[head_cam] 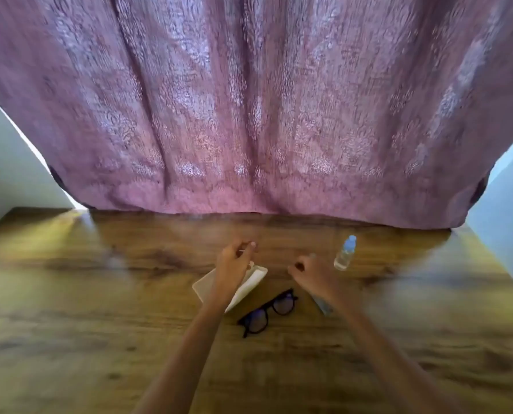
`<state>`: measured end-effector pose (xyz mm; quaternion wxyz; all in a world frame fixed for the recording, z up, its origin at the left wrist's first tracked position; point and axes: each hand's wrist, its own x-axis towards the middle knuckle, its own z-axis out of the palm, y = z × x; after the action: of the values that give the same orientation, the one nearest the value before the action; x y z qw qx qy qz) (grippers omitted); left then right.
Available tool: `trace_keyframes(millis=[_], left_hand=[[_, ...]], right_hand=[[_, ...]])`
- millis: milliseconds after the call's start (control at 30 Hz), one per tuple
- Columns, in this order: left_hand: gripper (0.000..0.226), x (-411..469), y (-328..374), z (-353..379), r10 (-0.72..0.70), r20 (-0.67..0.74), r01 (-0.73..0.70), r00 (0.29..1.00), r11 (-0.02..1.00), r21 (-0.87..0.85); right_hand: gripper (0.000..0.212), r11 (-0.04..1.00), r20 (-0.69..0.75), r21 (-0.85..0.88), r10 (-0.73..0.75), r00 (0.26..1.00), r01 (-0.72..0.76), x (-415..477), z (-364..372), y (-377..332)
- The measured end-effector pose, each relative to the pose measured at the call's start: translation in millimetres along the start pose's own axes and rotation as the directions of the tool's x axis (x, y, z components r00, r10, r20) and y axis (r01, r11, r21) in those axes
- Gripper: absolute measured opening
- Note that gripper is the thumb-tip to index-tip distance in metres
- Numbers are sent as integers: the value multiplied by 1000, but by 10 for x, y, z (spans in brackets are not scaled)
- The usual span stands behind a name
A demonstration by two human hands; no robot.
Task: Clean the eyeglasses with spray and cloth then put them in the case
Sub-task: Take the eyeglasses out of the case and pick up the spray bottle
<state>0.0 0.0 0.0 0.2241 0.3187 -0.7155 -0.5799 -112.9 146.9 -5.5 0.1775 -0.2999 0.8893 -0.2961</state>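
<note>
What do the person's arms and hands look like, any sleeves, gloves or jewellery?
Both forearms are bare to the frame's edge, no sleeves. The left hand and right hand wear no gloves; no watch or ring shows, though the picture is blurred.

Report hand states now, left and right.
Left hand: fingers curled above the white case; too blurred to tell whether it grips anything.
Right hand: loosely curled, holding nothing.

Both forearms [377, 348] bare, no sleeve to lower frame edge. Left hand [233, 265] left of the eyeglasses [268, 312], right hand [312, 271] right of them. Short pale nails on left hand; detail blurred.
</note>
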Motion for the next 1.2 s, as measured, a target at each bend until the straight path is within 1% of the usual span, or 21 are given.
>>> trace_keyframes(millis=[67, 100, 200, 233, 333, 400, 500, 567, 633, 700, 767, 800, 867, 900, 967, 1033, 1100, 1200], left_hand=[[12, -47, -31, 9, -5, 5, 5, 1000, 1000, 3], [10, -84, -65, 16, 0, 19, 0, 1000, 1000, 7], [13, -172, -102, 45, -8, 40, 5, 999, 998, 62], [14, -185, -109, 47, 3, 45, -6, 999, 997, 76], [5, -243, -125, 51, 10, 59, -17, 998, 992, 127], [9, -273, -139, 55, 8, 56, -16, 998, 989, 145], [12, -295, -139, 55, 23, 53, -31, 998, 986, 163], [13, -307, -137, 53, 22, 61, -33, 998, 980, 196], [10, -327, -133, 43, 14, 82, -33, 997, 971, 237], [10, -348, -136, 26, 19, 101, -47, 995, 956, 290], [13, -367, -118, 8, 18, 116, -59, 993, 930, 363], [15, -377, -98, -3, 11, 126, -62, 992, 911, 408], [19, -390, -63, -28, -6, 152, -71, 988, 864, 499], [21, -398, -45, -47, -22, 169, -76, 985, 833, 548], [27, -408, -20, -88, -74, 219, -83, 973, 775, 627], [28, -416, -17, -107, -136, 283, -91, 949, 744, 662], [27, -421, -23, -94, -168, 318, -95, 933, 738, 668], [23, -419, -35, -57, -149, 289, -72, 946, 771, 633]], right_hand=[[31, 994, 56, -108, 25, 998, -19, -16, 23, 21], [29, 991, 74, -130, 38, 997, -28, -14, 50, 47], [23, 990, 117, -118, 97, 988, -83, -41, 96, 69], [24, 988, 125, -120, 113, 986, -98, -40, 104, 72], [31, 978, 134, -173, 144, 980, -120, -44, 125, 81], [30, 977, 156, -167, 162, 974, -136, -29, 146, 85], [19, 973, 236, -23, 229, 944, -231, 8, 160, 98], [13, 944, 284, 95, 279, 917, -316, 20, 159, 108], [15, 888, 334, 233, 309, 890, -396, 20, 144, 113], [13, 820, 399, 350, 307, 864, -453, 11, 104, 118], [9, 761, 466, 416, 293, 835, -498, -6, 41, 134], [11, 736, 490, 439, 284, 824, -514, -17, 13, 150], [16, 702, 507, 487, 257, 823, -520, -30, -39, 194], [15, 693, 502, 513, 236, 832, -506, -36, -62, 219], [9, 694, 485, 550, 189, 854, -465, -43, -115, 256], [9, 712, 469, 563, 142, 872, -419, -56, -173, 263], [10, 728, 458, 570, 103, 883, -381, -56, -220, 253], [10, 729, 435, 587, 82, 897, -352, -47, -266, 235]])
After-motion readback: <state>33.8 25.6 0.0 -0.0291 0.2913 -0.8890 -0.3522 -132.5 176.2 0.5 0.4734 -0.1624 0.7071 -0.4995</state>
